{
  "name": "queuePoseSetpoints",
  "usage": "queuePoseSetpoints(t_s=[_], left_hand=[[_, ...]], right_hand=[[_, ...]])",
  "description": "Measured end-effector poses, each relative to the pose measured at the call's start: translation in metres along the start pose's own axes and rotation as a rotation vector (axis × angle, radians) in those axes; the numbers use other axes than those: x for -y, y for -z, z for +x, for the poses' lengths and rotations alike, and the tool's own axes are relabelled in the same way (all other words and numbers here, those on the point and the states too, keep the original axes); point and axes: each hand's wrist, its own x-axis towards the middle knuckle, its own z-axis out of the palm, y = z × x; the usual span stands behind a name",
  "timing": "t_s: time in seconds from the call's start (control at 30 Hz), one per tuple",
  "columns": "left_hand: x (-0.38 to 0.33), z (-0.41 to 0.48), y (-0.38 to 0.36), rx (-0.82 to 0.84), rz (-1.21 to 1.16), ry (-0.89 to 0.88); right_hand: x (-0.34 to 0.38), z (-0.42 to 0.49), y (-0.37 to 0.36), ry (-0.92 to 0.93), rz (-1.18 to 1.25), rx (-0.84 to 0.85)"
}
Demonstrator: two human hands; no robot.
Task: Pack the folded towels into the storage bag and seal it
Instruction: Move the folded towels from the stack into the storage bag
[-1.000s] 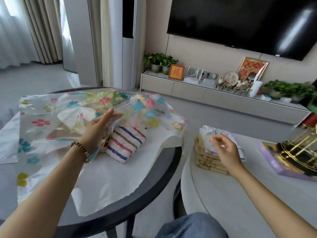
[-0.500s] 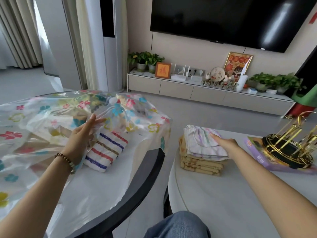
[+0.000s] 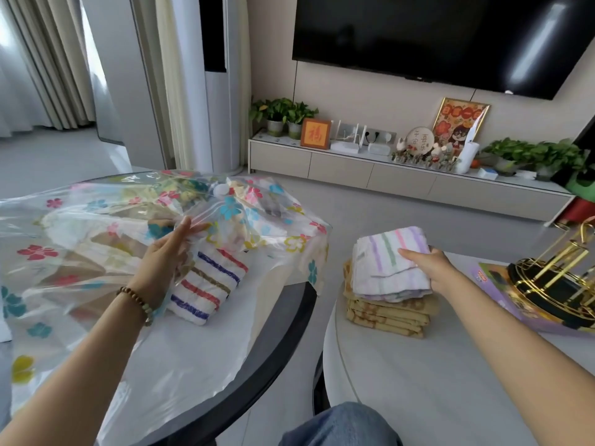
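Observation:
A clear storage bag [image 3: 96, 239] printed with coloured flowers lies across the dark round table [image 3: 283, 336] on the left. My left hand [image 3: 164, 262] holds up the bag's open edge. A folded white towel with red, blue and brown stripes [image 3: 209, 284] lies at the bag's mouth, just right of that hand. On the white table [image 3: 418, 391] to the right stands a pile of folded yellow towels [image 3: 389, 313]. My right hand [image 3: 428, 268] grips a folded white towel with pastel stripes [image 3: 386, 262] at the top of that pile.
A purple box [image 3: 495, 284] and a gold and black wire rack [image 3: 560, 284] sit at the right of the white table. My knee in blue jeans [image 3: 341, 426] is between the two tables. A long TV cabinet [image 3: 402, 181] with plants and frames stands against the far wall.
My right hand has closed round the pastel striped towel and raised its near edge off the yellow pile. My left hand keeps holding the bag's edge.

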Motion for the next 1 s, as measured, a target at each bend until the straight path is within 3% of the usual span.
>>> queuePoseSetpoints(t_s=[0.1,0.17,0.27,0.4,0.63,0.73,0.9,1.0], left_hand=[[-0.009,-0.006,0.007,0.015,-0.007,-0.005],[-0.015,-0.009,0.016,0.031,0.012,0.002],[-0.031,-0.013,0.035,0.079,0.046,-0.026],[-0.051,-0.01,0.062,0.094,0.124,-0.074],[-0.076,0.001,0.092,0.194,0.225,-0.146],[-0.081,0.002,0.1,0.194,0.241,-0.15],[-0.075,0.003,0.109,0.229,0.124,-0.139],[-0.073,0.0,0.112,0.242,0.118,-0.125]], right_hand=[[0.029,-0.024,-0.008,0.124,0.065,0.008],[0.049,-0.049,-0.018,0.222,0.152,0.117],[0.072,-0.093,-0.035,0.257,0.302,0.489],[0.087,-0.148,-0.074,0.246,0.293,1.011],[0.077,-0.194,-0.188,0.141,0.093,1.571],[0.073,-0.191,-0.238,0.104,0.062,1.541],[0.057,-0.178,-0.286,0.11,0.202,1.077],[0.042,-0.177,-0.293,0.347,-0.081,0.864]])
